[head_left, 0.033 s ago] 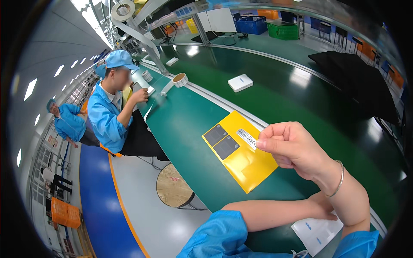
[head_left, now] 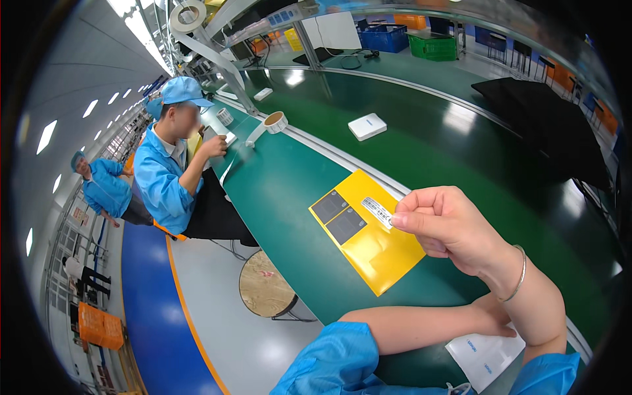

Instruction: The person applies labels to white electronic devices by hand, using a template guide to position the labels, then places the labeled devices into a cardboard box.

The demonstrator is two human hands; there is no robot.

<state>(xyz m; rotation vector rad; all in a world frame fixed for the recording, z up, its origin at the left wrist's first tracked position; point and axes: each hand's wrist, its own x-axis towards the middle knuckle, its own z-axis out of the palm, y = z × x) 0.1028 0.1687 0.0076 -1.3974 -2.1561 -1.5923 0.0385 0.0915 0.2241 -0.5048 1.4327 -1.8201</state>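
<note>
My right hand (head_left: 441, 227) is raised above the green bench, thumb and forefinger pinched on the end of a small white printed sticker (head_left: 377, 212). Below it lies a glossy yellow sheet (head_left: 378, 260) with two dark grey rectangular labels (head_left: 345, 225) at its left side. My left forearm reaches across to the right, beneath the raised right wrist. At its end my left hand (head_left: 501, 321) touches a white flat-faced item (head_left: 484, 359) with blue print. My right forearm covers most of that hand, and its fingers are hidden.
The green bench (head_left: 303, 197) runs away to the far left, bordered by a metal rail. Beyond the rail, a white box (head_left: 367, 127) sits on a darker green surface. A label roll (head_left: 275, 122) stands near a seated co-worker (head_left: 161, 178). A round stool (head_left: 265, 283) is left of the bench.
</note>
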